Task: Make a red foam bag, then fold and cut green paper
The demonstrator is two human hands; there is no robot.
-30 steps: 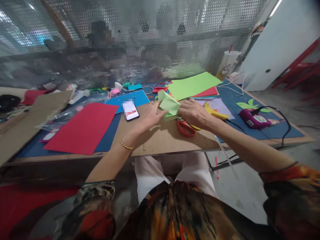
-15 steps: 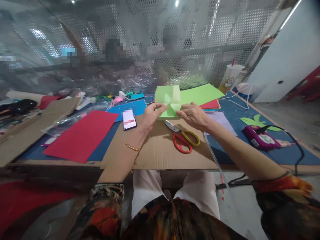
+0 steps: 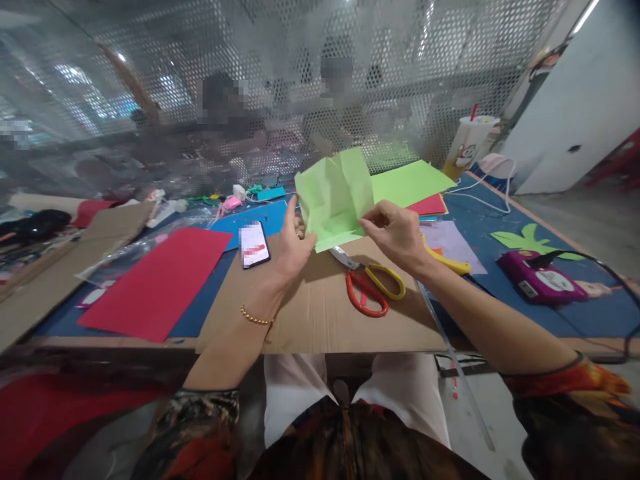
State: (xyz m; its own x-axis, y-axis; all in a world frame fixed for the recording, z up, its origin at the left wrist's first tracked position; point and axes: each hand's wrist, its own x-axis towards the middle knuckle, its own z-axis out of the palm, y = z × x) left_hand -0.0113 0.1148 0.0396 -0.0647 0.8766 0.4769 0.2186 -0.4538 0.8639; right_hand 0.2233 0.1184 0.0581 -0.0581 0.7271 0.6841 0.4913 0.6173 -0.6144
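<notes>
A creased, partly folded sheet of light green paper point(image 3: 336, 197) is held up above the cardboard. My left hand point(image 3: 295, 240) grips its left edge, thumb in front and fingers behind. At the lower right corner, my right hand point(image 3: 395, 230) pinches the paper between thumb and fingertips. Just below the paper lie scissors point(image 3: 370, 287) with one red and one yellow handle, their blades partly under it. A brown cardboard sheet point(image 3: 300, 313) lies beneath the scissors.
Left of the cardboard are a phone point(image 3: 254, 244) and a red paper sheet point(image 3: 160, 280). Green paper point(image 3: 417, 183) and a drink cup point(image 3: 467, 143) stand farther back. On the right lie a purple device point(image 3: 540, 277) with a black cable and green leaf cutouts point(image 3: 527, 237).
The green paper has opened up and tilted upright, its folds spreading. My left hand has shifted left along its edge, and my right hand has moved slightly right. A yellow handle now shows beneath my right wrist.
</notes>
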